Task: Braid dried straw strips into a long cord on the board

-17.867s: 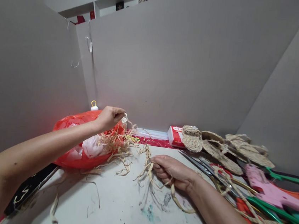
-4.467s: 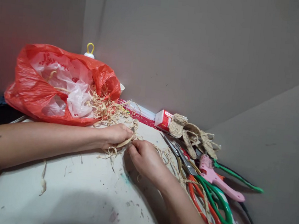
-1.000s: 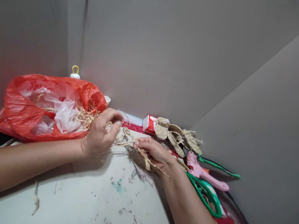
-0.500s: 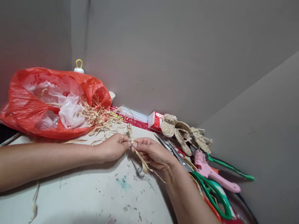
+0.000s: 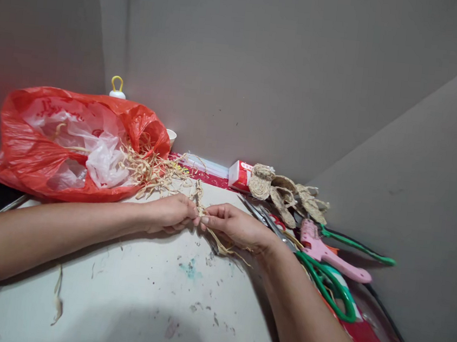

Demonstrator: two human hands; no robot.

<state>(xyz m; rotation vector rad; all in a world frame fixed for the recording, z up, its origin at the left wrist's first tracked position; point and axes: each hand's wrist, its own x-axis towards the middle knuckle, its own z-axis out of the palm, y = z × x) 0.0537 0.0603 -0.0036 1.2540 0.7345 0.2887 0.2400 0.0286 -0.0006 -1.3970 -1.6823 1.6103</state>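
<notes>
A pale, dry straw braid (image 5: 198,194) stands up between my two hands, over the far part of the white board (image 5: 126,291). My left hand (image 5: 173,212) pinches the braid from the left, its fingers curled. From the right, my right hand (image 5: 233,225) grips it between thumb and index finger, close to the left fingertips. Loose straw ends (image 5: 222,246) hang below the right hand toward the board. The exact spot where the fingertips meet is partly hidden.
A red plastic bag (image 5: 48,174) spills loose straw (image 5: 151,169) at the back left. On the right lie green-handled scissors (image 5: 328,290), a pink glue gun (image 5: 322,250), woven straw pieces (image 5: 283,196) and a red-and-white box (image 5: 239,175). A paper cup (image 5: 171,136) stands behind the bag.
The view has shifted slightly, so most things sit higher in it. More of the braid shows above my fingers, and the loose ends have swung closer under my right hand.
</notes>
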